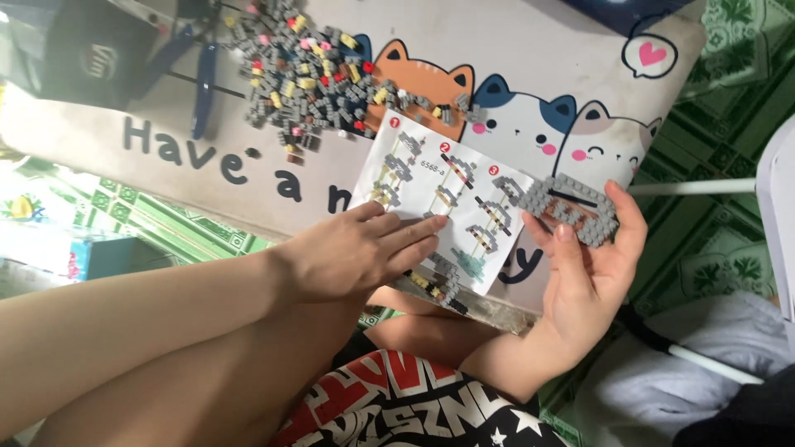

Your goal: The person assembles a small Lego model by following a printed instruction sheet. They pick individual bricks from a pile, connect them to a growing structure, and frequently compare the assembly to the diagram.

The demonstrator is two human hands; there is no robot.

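My right hand (592, 269) holds a flat grey brick assembly (571, 207) with brown parts, fingers curled around its edges. My left hand (360, 248) lies flat with fingers together on a white instruction sheet (439, 199) showing numbered building steps. The sheet rests on a low table (530, 66) covered with a cartoon cat print. The assembly hangs just right of the sheet's upper edge.
A heap of small loose bricks (315, 70), mostly grey with yellow, red and pink ones, lies at the table's far left. A dark blue tool (203, 91) and a black object (91, 50) sit beside it. Green patterned floor (729, 132) surrounds the table. My knees are below.
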